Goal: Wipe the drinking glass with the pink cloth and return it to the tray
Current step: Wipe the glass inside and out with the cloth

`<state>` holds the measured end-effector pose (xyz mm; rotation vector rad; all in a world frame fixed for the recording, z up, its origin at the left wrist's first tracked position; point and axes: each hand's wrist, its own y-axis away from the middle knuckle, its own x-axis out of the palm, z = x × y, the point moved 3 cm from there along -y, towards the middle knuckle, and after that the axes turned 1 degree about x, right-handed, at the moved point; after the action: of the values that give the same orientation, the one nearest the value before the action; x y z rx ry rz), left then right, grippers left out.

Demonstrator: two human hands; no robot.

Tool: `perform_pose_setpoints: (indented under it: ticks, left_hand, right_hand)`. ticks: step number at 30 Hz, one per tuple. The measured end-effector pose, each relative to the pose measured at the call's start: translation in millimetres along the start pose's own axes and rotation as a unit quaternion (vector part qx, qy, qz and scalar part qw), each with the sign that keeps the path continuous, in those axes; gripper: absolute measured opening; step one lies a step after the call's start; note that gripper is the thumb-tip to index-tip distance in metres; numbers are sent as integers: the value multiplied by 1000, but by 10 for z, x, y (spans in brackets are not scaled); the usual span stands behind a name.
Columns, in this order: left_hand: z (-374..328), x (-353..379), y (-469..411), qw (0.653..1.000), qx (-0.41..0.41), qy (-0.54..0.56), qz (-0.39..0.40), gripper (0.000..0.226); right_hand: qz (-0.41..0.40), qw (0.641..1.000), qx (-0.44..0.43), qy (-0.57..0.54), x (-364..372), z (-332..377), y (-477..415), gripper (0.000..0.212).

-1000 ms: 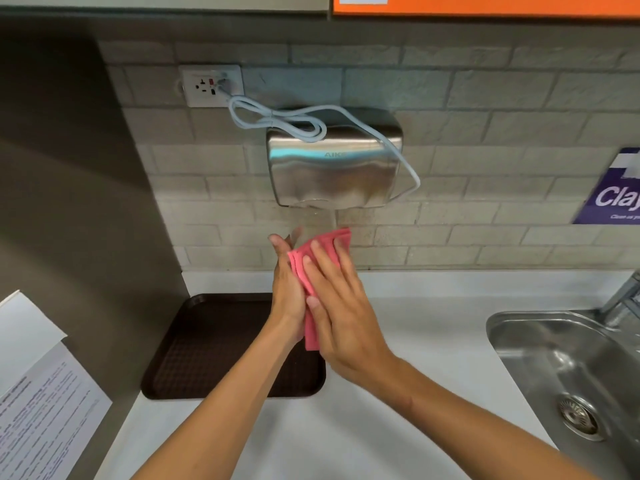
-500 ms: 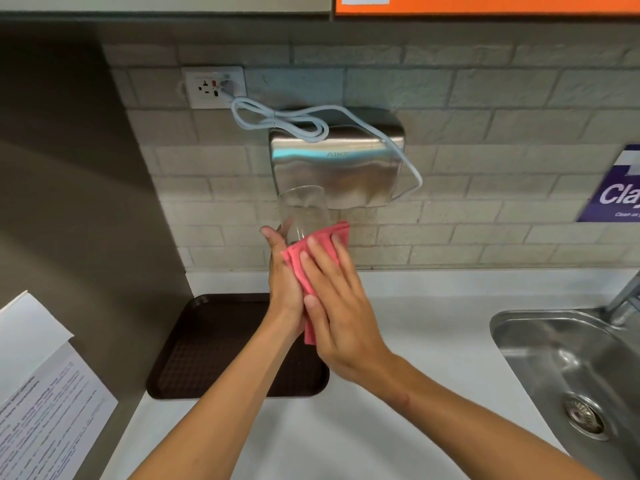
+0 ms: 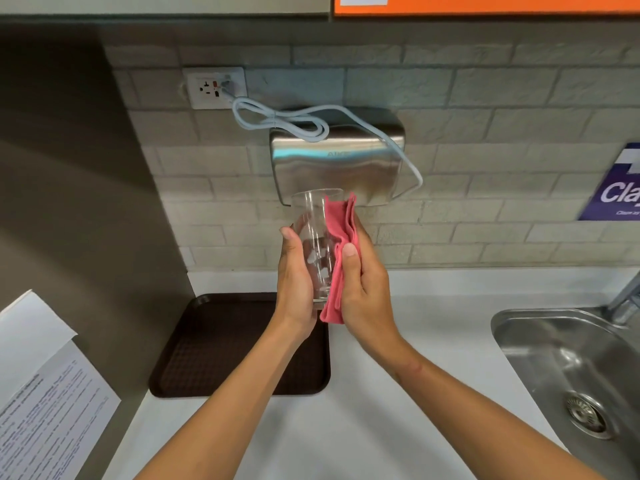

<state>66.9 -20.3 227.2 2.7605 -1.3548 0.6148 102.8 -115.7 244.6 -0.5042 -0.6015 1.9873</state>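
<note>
tray [image 3: 221, 344] left on counter [image 3: 346, 427] | sink [image 3: 571, 368] right | glass [image 3: 313, 244] above tray

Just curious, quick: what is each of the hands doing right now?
Left hand: closed around clear drinking glass.
Right hand: closed on folded pink cloth.

Drinking glass [image 3: 313, 244]: clear glass, smooth, showing glossy glints. Pink cloth [image 3: 341, 237]: soft matt fabric, folding in layers. Tray [image 3: 214, 344]: dark brown plastic w/ fine textured grid. Hand dryer [image 3: 337, 164] & sink [image 3: 568, 368]: brushed steel, reflecting. Counter [image 3: 381, 410]: smooth white, matt. Wall tiles [image 3: 485, 133]: rough, matt. Paper sheet [image 3: 45, 403] lying matt.
</note>
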Motion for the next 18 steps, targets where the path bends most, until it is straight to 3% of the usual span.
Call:
perform_pose_setpoints:
  ticks: [3,6,9,16,18]
  left_hand:
    - [49,-14,-1,999,-24,21,-17,85]
    - [74,-25,-30,995,-55,70,-42,74]
    - [110,-17,-42,995,-72,72,-17,66]
    - [68,17,-5,995,-49,34,86,82]
    - [29,37,16,996,-31,13,84,80]
  right_hand:
    - [-10,998,-35,55,23,-75,240,50]
    - [28,983,-115,138,108,-162,389,46]
    - [51,973,-145,174,85,-82,184,47]
    - [-12,1000,12,19,-93,33,-284,44]
    - [-36,998,24,55,-121,26,-195,40]
